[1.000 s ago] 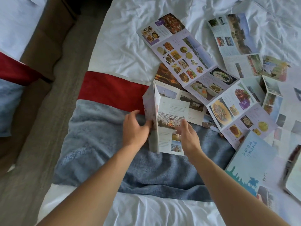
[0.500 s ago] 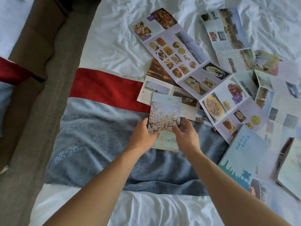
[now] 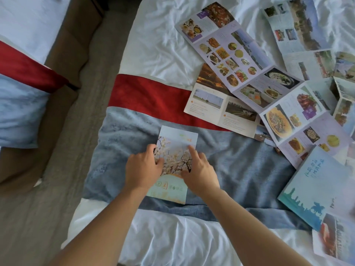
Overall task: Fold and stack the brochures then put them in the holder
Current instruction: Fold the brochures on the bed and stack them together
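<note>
Looks like a hotel room — twin beds with white sheets [image 3: 165, 45], matching red-and-grey bed runners [image 3: 146, 96], carpeted floor [image 3: 63, 160] in between.

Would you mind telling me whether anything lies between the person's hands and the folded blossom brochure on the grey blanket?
Nothing visible does. The left hand and right hand already rest directly on the folded blossom brochure, which lies on the grey blanket. The unfolded food brochure lies off to the right, apart from it. No holder is in view.
</note>
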A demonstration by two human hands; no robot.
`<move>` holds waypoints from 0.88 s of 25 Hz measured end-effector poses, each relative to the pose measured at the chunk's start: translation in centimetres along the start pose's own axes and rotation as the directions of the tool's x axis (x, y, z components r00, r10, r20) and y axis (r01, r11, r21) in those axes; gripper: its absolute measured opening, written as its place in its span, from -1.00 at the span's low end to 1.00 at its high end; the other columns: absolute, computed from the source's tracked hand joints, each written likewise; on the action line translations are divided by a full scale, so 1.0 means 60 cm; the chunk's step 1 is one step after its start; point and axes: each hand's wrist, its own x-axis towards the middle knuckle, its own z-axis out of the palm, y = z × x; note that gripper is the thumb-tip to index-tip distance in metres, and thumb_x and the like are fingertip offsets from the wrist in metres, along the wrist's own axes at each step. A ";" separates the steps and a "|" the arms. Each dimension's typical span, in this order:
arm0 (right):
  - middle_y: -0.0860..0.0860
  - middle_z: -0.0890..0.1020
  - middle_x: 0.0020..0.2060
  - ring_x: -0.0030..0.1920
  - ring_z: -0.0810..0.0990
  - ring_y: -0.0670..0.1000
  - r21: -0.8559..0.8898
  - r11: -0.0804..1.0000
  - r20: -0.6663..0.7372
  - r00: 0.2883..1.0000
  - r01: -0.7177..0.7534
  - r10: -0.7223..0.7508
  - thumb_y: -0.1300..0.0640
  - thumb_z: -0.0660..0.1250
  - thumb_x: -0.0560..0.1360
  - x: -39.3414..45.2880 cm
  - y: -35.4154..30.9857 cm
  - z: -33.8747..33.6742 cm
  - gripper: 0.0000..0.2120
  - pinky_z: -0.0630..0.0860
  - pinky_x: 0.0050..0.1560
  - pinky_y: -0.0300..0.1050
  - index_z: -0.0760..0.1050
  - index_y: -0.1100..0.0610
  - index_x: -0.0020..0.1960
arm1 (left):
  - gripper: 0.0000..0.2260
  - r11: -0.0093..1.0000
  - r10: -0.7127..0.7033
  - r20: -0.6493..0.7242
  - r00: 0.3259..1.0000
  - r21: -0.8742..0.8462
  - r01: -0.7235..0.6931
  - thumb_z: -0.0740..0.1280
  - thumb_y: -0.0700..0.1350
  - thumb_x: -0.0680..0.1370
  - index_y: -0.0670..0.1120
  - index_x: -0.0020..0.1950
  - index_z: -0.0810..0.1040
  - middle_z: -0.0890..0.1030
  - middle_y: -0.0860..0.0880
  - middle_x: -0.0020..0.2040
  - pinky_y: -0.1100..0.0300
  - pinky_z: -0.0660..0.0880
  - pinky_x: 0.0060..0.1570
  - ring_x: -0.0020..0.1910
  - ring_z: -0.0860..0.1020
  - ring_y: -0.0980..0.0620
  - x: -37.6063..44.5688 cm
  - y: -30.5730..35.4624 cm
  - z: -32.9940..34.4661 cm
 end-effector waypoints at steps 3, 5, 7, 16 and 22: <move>0.05 0.40 0.14 -0.05 0.51 0.10 -0.153 0.988 0.013 1.000 -0.010 0.012 0.06 0.39 0.48 -0.011 -0.025 0.017 -0.26 0.42 -0.25 -0.09 0.05 -0.09 0.52 | -0.61 0.988 0.025 -0.007 1.000 0.153 -0.024 0.33 0.17 0.52 -0.11 0.16 0.51 0.64 -0.03 -0.31 0.07 0.41 -0.17 -0.34 0.60 -0.06 -0.027 -0.046 -0.004; 0.10 0.41 0.17 0.12 0.49 0.15 -0.358 0.931 -0.116 0.986 0.073 -0.122 0.05 0.40 0.45 -0.017 -0.035 0.025 -0.29 0.47 -0.05 0.00 0.14 0.02 0.49 | -0.42 0.981 0.041 -0.048 0.998 0.192 -0.031 0.37 0.22 0.47 -0.15 0.32 0.46 0.66 -0.13 0.02 -0.02 0.42 0.05 0.00 0.62 -0.12 -0.035 -0.062 -0.004; 0.17 0.32 0.40 0.40 0.34 0.23 -0.446 0.870 -0.145 0.942 0.212 -0.304 -0.06 0.39 0.44 -0.019 -0.040 0.033 -0.24 0.39 0.29 0.12 0.16 0.09 0.53 | -0.21 0.963 0.184 0.012 0.983 0.200 -0.182 0.30 0.30 0.48 -0.15 0.54 0.26 0.38 -0.19 0.47 -0.11 0.32 0.37 0.45 0.36 -0.17 -0.039 -0.070 -0.004; 0.04 -0.24 0.61 0.58 -0.34 0.09 -0.487 0.817 0.114 0.949 0.311 -0.293 -0.41 0.31 0.42 0.010 -0.024 0.082 0.07 -0.20 0.56 0.25 -0.14 0.10 0.63 | 0.09 0.818 0.319 0.437 0.841 0.320 -0.477 0.17 0.51 0.41 -0.06 0.58 -0.38 -0.45 -0.18 0.55 -0.15 -0.17 0.55 0.54 -0.42 -0.16 -0.022 -0.077 0.053; 0.03 -0.17 0.62 0.60 -0.26 0.11 -0.515 0.796 0.133 0.947 0.319 -0.293 -0.43 0.29 0.42 0.019 -0.032 0.064 0.05 -0.28 0.54 0.26 -0.12 0.07 0.63 | 0.04 0.820 0.373 0.393 0.840 0.284 -0.497 0.22 0.53 0.37 -0.05 0.64 -0.02 -0.08 -0.18 0.64 -0.12 -0.10 0.56 0.61 -0.10 -0.15 -0.005 -0.073 0.031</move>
